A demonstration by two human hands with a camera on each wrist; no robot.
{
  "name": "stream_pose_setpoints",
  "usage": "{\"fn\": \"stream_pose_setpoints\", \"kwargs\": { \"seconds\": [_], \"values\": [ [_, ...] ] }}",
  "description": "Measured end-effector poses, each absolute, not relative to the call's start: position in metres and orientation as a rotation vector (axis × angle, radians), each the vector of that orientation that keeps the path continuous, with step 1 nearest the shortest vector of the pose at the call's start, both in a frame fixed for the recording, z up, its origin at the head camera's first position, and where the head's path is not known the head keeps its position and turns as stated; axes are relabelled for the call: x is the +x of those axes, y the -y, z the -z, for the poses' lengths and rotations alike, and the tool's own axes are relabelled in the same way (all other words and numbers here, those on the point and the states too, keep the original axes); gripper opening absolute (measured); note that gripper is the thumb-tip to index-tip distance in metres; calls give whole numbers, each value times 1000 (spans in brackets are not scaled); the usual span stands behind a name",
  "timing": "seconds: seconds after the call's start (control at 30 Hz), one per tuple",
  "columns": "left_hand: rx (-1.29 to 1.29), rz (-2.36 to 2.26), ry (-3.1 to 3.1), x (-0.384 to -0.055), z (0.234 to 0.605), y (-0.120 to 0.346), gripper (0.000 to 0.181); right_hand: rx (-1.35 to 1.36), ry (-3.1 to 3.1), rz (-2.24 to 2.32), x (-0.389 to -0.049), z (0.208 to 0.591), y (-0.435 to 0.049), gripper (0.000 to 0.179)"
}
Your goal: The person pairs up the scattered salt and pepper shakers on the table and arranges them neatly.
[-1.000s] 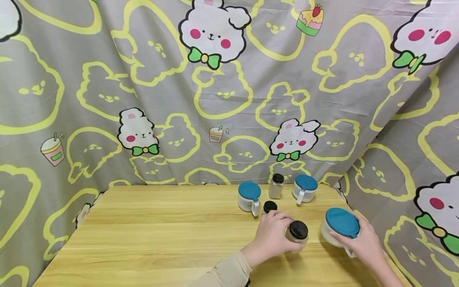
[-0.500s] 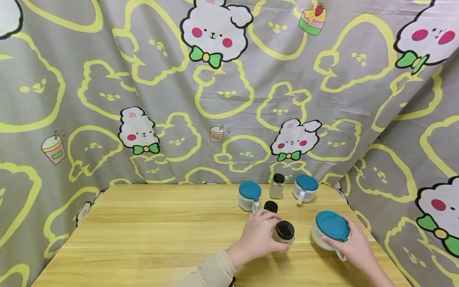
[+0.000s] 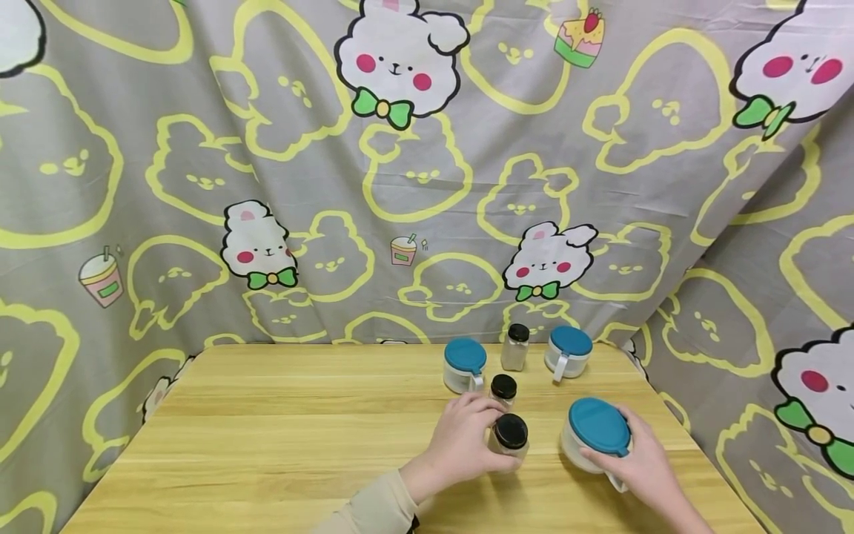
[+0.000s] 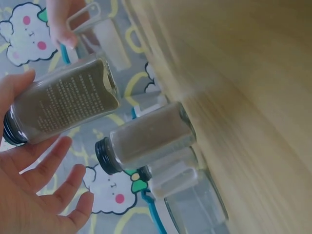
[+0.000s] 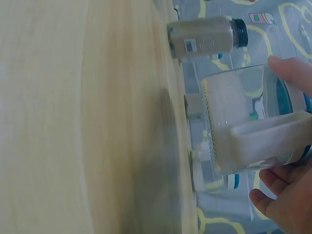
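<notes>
My left hand (image 3: 457, 445) grips a clear spice jar (image 3: 510, 436) with a black screw lid between thumb and index finger. Its lower part shows in the left wrist view, where brown contents and printed text fill the jar (image 4: 66, 100), held off the tabletop. On the right, my right hand (image 3: 640, 467) holds a glass seasoning jar (image 3: 580, 449) by its sides near the blue lid (image 3: 599, 425). From the right wrist, this glass jar (image 5: 243, 122) hangs above the table, its white handle facing the camera. Just behind the left hand stands another black-lidded spice jar (image 3: 503, 389), partly hidden.
At the back of the wooden table (image 3: 280, 423) stand a blue-lidded seasoning jar (image 3: 463, 367), a black-lidded spice jar (image 3: 514, 348) and another blue-lidded jar (image 3: 568, 352) near the right corner. A patterned curtain (image 3: 320, 185) hangs behind the table and along its sides.
Both hands have moved left with their jars, the left hand carrying the spice jar and the right hand the blue-lidded seasoning jar. The jars at the back have stayed put.
</notes>
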State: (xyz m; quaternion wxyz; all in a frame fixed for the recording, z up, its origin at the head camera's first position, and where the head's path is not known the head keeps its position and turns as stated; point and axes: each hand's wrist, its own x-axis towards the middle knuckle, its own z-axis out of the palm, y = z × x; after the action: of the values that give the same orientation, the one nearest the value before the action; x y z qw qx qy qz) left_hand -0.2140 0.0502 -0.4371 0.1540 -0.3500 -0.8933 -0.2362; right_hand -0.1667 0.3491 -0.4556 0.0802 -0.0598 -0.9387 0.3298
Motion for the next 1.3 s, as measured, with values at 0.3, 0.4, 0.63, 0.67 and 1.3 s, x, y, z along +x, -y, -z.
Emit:
{"fn": "stream_pose_setpoints", "kwargs": {
  "seconds": [0.3, 0.4, 0.63, 0.67, 1.3],
  "values": [
    [-999, 712, 2607, -215, 443, -28, 55, -121, 2785, -1021, -165, 459, -333, 102],
    [-1009, 737, 2620, -218, 445, -21, 55, -117, 2791, -1048, -166, 459, -327, 102],
    [-1025, 722, 2634, -222, 444, -7, 54, -73, 2774, -1088, -165, 458, -314, 100],
    [-1026, 731, 2635, -222, 444, -6, 54, -66, 2770, -1094, -164, 459, -312, 100],
    [-1009, 764, 2656, -225, 440, 14, 56, 29, 2751, -1127, -168, 464, -284, 100]
  ]
}}
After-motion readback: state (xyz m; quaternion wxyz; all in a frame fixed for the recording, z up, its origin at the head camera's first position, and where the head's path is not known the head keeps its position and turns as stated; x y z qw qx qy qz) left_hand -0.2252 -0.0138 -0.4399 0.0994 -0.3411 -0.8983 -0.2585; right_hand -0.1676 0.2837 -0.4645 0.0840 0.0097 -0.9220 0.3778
